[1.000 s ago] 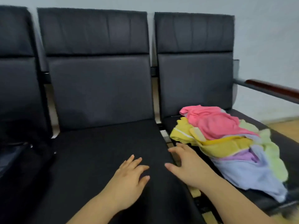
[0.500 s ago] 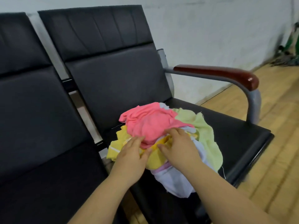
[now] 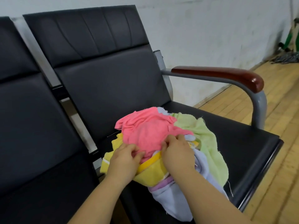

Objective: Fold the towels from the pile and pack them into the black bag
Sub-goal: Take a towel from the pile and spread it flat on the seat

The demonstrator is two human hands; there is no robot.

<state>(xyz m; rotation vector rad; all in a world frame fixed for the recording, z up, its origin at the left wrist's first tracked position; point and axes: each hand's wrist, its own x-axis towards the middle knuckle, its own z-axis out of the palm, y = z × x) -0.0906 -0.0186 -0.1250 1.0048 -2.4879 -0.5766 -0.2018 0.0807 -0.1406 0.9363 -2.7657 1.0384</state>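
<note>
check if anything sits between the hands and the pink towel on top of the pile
Nothing visible does. The pink towel lies on top of the pile, and both the left hand and the right hand already pinch its near edge. The yellow towel is underneath it, not over it.

Both hands cover part of the pink towel; the green item at right is blurred.

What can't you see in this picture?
- Black bag: nowhere in the head view.
- Lower towels: covered by the pink towel and both hands, left hand, right hand.
- Fingertips: tucked into the cloth.
- Green thing by the wall: cut off by the edge, blurred.
</note>
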